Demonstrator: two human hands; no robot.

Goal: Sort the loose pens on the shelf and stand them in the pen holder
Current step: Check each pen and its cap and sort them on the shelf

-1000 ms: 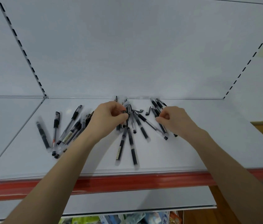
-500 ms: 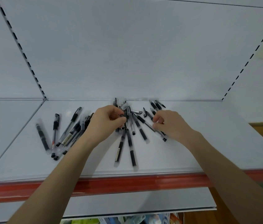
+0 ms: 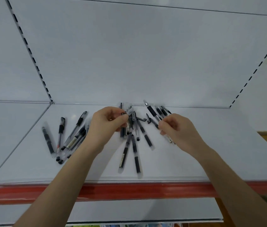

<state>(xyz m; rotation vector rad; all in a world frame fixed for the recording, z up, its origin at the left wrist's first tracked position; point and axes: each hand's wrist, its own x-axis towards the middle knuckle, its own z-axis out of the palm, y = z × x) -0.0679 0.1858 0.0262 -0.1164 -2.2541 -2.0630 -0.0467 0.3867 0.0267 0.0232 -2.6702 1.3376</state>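
Several black-and-clear pens lie scattered on the white shelf [image 3: 211,153]. One group [image 3: 70,138] fans out at the left, and another group [image 3: 134,145] lies in the middle. My left hand [image 3: 106,126] pinches a few pens from the middle pile between thumb and fingers. My right hand [image 3: 177,130] grips one uncapped pen [image 3: 152,111], whose silver tip points up and away toward the back wall. A loose black cap [image 3: 148,118] lies between my hands. No pen holder is in view.
The shelf has a red front strip [image 3: 129,190] and a white back wall with slotted uprights [image 3: 31,53] at left and right. A lower white shelf [image 3: 137,210] sits below, with coloured packages just showing under it.
My right hand has lifted an uncapped pen off the right side of the pile, its tip now raised toward the back wall. My left hand has kept pinching pens at the pile's middle.
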